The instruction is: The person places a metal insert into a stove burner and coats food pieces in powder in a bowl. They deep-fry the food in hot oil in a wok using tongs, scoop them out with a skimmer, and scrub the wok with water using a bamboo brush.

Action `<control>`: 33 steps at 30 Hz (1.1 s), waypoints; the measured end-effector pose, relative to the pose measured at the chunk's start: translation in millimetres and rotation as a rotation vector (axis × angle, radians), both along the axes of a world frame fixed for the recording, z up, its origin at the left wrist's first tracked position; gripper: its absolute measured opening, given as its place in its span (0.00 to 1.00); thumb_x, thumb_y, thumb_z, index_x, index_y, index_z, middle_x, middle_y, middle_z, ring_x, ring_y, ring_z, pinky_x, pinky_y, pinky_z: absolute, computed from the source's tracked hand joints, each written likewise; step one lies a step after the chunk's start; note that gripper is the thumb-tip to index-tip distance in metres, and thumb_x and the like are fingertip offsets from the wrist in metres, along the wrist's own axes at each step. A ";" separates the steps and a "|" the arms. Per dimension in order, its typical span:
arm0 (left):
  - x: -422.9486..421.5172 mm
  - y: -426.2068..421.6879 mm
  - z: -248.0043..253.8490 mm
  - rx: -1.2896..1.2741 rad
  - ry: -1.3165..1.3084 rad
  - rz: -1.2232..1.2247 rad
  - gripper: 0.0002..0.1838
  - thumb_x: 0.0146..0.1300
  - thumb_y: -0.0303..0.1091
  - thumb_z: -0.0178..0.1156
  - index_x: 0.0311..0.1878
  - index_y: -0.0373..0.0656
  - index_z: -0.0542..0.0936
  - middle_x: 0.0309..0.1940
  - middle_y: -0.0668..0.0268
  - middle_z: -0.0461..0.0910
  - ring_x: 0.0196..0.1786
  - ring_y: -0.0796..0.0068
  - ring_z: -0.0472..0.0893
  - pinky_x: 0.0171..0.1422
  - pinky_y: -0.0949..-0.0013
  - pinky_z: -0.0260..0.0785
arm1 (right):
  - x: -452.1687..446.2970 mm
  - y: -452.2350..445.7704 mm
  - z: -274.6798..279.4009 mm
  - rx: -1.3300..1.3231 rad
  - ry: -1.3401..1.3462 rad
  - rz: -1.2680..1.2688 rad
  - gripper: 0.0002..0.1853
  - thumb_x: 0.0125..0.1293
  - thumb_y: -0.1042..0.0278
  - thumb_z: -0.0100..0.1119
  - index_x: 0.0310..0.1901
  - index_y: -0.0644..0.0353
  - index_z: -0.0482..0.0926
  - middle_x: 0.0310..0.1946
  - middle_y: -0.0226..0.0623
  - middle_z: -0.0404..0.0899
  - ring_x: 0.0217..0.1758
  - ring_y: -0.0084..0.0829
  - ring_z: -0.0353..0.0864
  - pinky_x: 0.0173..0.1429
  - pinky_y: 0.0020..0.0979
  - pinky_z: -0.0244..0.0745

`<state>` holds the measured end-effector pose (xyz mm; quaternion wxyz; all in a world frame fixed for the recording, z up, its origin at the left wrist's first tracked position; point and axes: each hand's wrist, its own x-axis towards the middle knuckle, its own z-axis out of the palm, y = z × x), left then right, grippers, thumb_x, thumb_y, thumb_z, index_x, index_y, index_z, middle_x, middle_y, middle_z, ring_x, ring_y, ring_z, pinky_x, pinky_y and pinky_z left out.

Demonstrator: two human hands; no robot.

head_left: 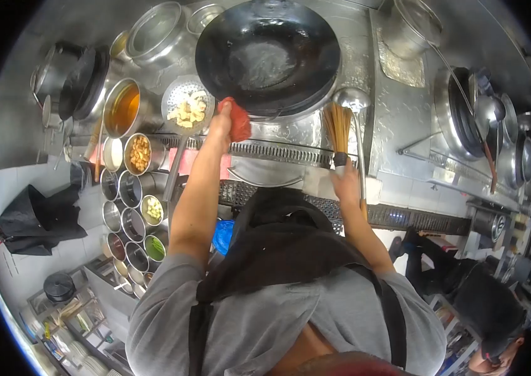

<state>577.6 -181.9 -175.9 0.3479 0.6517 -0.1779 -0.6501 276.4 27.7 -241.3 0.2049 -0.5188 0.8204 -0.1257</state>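
In the head view a large black wok (265,59) sits on the burner, wet and shiny inside. My left hand (220,125) is closed on a folded red cloth (238,119) at the wok's near left rim; whether it grips the rim through the cloth is hidden. My right hand (344,179) is wrapped round the handle of a bamboo wok brush (338,128), bristles pointing away from me. Beside the brush lies a steel ladle (352,99), its long handle passing by my right hand. A perforated skimmer (171,88) holding pale chunks rests left of the wok.
Pots of amber liquid (122,108) and browned pieces (138,154) stand on the left, above several small ingredient tins (134,224). A steel pot (411,28) is at back right, with more woks (457,113) farther right. Another person (478,294) is at lower right.
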 end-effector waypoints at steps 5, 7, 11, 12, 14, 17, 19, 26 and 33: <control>-36.3 3.6 -1.6 0.054 0.157 -0.009 0.18 0.66 0.46 0.53 0.51 0.43 0.69 0.38 0.63 0.76 0.37 0.66 0.80 0.36 0.57 0.76 | -26.0 21.6 93.7 -0.116 -0.879 -0.256 0.33 0.48 0.73 0.55 0.60 0.72 0.66 0.42 0.44 0.77 0.39 0.28 0.75 0.42 0.25 0.71; -38.7 0.2 -4.3 -0.055 0.394 0.065 0.16 0.63 0.37 0.54 0.52 0.44 0.67 0.37 0.62 0.75 0.33 0.64 0.79 0.31 0.57 0.75 | -12.7 23.7 150.3 -0.161 -0.815 -0.178 0.32 0.49 0.73 0.54 0.60 0.71 0.67 0.43 0.43 0.78 0.39 0.28 0.76 0.42 0.25 0.72; -44.0 0.0 -13.2 -0.106 0.387 0.082 0.22 0.53 0.20 0.53 0.52 0.46 0.65 0.32 0.61 0.73 0.29 0.66 0.77 0.24 0.60 0.71 | 4.0 -35.5 170.2 -0.276 -0.552 0.072 0.30 0.50 0.72 0.60 0.58 0.67 0.70 0.49 0.46 0.77 0.49 0.33 0.77 0.54 0.29 0.70; -46.8 0.0 -11.4 -0.110 0.396 0.091 0.22 0.53 0.20 0.53 0.52 0.46 0.65 0.32 0.61 0.73 0.29 0.66 0.77 0.24 0.60 0.71 | 8.7 -69.5 171.3 -0.265 -0.449 0.153 0.30 0.50 0.70 0.62 0.58 0.64 0.71 0.50 0.47 0.78 0.52 0.33 0.77 0.56 0.30 0.69; -50.9 5.2 -7.4 -0.113 0.340 0.083 0.20 0.52 0.19 0.52 0.49 0.45 0.65 0.32 0.61 0.73 0.27 0.66 0.76 0.22 0.61 0.70 | 18.2 -142.8 182.3 -0.065 -0.398 0.231 0.31 0.49 0.63 0.67 0.57 0.63 0.73 0.52 0.46 0.76 0.54 0.39 0.76 0.59 0.34 0.67; -34.5 2.0 -15.3 -0.128 0.354 0.087 0.19 0.51 0.18 0.51 0.48 0.43 0.65 0.31 0.60 0.72 0.26 0.65 0.76 0.22 0.61 0.72 | 18.9 -262.3 176.3 0.022 0.099 0.632 0.24 0.50 0.63 0.64 0.53 0.52 0.77 0.49 0.44 0.78 0.53 0.42 0.77 0.57 0.35 0.71; -23.8 -1.5 -15.1 -0.132 0.359 0.098 0.18 0.51 0.18 0.51 0.47 0.42 0.66 0.30 0.60 0.72 0.25 0.65 0.77 0.21 0.62 0.73 | 37.4 -327.0 181.1 0.023 0.327 0.557 0.22 0.53 0.61 0.60 0.52 0.51 0.78 0.43 0.47 0.80 0.48 0.47 0.78 0.55 0.40 0.72; -3.8 -15.3 -17.3 -0.136 0.192 -0.013 0.20 0.49 0.20 0.53 0.48 0.38 0.68 0.29 0.60 0.74 0.28 0.66 0.78 0.24 0.65 0.72 | 117.3 -338.7 134.0 -0.262 0.016 0.398 0.25 0.53 0.56 0.63 0.54 0.50 0.77 0.41 0.51 0.79 0.48 0.50 0.78 0.54 0.40 0.72; 6.0 -24.1 -12.7 -0.159 0.038 -0.095 0.18 0.48 0.22 0.55 0.46 0.37 0.71 0.33 0.59 0.76 0.34 0.66 0.79 0.33 0.65 0.74 | 7.2 -297.9 196.1 0.058 0.424 0.581 0.21 0.52 0.60 0.60 0.51 0.51 0.78 0.42 0.46 0.80 0.46 0.46 0.79 0.53 0.40 0.73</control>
